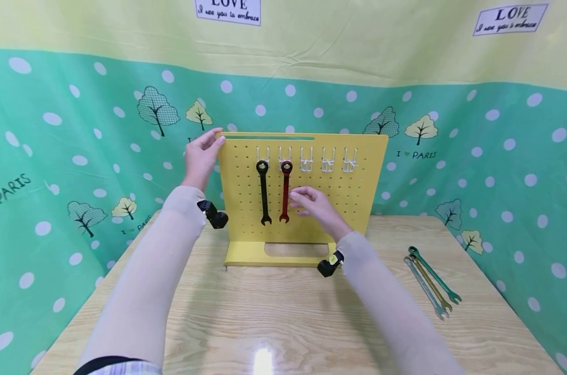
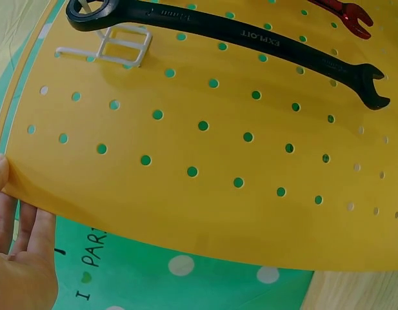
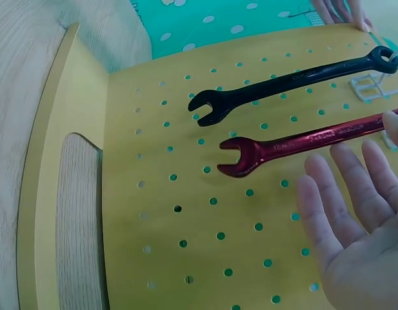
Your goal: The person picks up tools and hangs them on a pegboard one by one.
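1. Head view: a yellow pegboard (image 1: 370,174) stands on the table (image 1: 241,312); my left grip (image 1: 201,159) pinches its upper left corner, thumb in front, fingers behind.
2. The red wrench (image 1: 285,192) hangs by its ring end from one of the white wire hooks (image 1: 306,162), open end down, just right of the black wrench (image 1: 264,192), which hangs likewise.
3. My right grip (image 1: 316,205): fingers apart and slightly bent beside the red shaft, pinching nothing; from my distance I cannot tell whether the thumb touches it.
4. Handling, as I judge it: rigid metal, fairly heavy for its slimness, hard to damage; its glossy finish may slip, and it may swing on the hook. I would take hold at mid-shaft, thumb opposing fingers, clear of the ring.
5. On the table at right lie a green wrench (image 1: 434,276), a gold wrench (image 1: 431,283) and a silver wrench (image 1: 424,287), close together; I expect similar handling.
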Motion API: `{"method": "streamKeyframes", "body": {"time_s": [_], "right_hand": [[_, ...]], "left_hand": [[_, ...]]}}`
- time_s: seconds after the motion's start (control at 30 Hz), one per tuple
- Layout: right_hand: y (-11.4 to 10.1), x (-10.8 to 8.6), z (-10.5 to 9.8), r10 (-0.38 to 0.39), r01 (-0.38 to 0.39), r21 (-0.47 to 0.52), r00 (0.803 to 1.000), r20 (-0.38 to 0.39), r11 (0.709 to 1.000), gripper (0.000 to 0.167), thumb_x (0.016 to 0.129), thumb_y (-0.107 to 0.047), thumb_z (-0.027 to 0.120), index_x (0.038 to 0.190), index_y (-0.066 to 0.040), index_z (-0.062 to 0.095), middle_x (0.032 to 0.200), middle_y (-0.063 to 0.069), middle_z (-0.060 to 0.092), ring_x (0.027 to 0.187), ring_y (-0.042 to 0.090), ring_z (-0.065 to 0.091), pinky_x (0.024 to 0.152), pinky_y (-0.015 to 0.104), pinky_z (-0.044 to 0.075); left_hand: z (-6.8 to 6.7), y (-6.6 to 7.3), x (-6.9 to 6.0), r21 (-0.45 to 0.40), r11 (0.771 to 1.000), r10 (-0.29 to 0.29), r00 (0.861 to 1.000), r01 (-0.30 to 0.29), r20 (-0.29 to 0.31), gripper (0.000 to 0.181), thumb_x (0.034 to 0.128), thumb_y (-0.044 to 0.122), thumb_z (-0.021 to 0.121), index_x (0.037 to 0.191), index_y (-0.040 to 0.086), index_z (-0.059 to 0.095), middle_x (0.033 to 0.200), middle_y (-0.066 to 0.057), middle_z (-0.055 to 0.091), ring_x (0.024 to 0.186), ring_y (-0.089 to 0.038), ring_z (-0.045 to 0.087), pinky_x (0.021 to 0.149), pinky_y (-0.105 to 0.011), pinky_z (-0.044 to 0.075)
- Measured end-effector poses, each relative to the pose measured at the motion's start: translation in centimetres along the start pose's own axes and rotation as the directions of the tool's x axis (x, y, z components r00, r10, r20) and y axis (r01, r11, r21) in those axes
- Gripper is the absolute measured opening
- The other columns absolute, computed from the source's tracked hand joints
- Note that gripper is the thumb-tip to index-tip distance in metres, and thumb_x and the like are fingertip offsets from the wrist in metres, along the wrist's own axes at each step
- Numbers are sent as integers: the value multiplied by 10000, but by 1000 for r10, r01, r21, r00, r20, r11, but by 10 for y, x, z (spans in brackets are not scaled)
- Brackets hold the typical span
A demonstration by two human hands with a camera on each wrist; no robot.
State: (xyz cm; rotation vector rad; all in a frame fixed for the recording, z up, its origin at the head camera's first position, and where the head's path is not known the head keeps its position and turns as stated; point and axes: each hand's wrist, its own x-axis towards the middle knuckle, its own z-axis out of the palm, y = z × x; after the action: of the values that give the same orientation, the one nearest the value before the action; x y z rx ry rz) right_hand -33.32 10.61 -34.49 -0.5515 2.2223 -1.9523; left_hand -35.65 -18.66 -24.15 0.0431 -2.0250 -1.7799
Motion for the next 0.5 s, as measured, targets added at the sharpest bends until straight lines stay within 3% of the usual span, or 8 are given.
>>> {"method": "streamKeyframes", "body": {"time_s": [0.23,0.5], "right_hand": [[-2,-14,-9,-18,20,-41,999,45,999,484,1011,-381,611,1343,-36,540,1379,172,559,1234,342,559,1001,465,497],[-2,-35,-22,-2,12,-141,998,65,990,546,1013,-390,606,1362,20,512,1342,249,560,1188,351,582,990,499,502]], "left_hand": [[1,0,-1,6,1000,1,1000,-1,-4,365,974,323,661,1329,239,669,1258,-38,648,1130,-151,589,1024,-294,460],[1,-1,0,3,1000,0,1000,0,-3,365,973,330,658,1327,244,670,1275,-36,648,1137,-154,597,1027,-296,464]]}}
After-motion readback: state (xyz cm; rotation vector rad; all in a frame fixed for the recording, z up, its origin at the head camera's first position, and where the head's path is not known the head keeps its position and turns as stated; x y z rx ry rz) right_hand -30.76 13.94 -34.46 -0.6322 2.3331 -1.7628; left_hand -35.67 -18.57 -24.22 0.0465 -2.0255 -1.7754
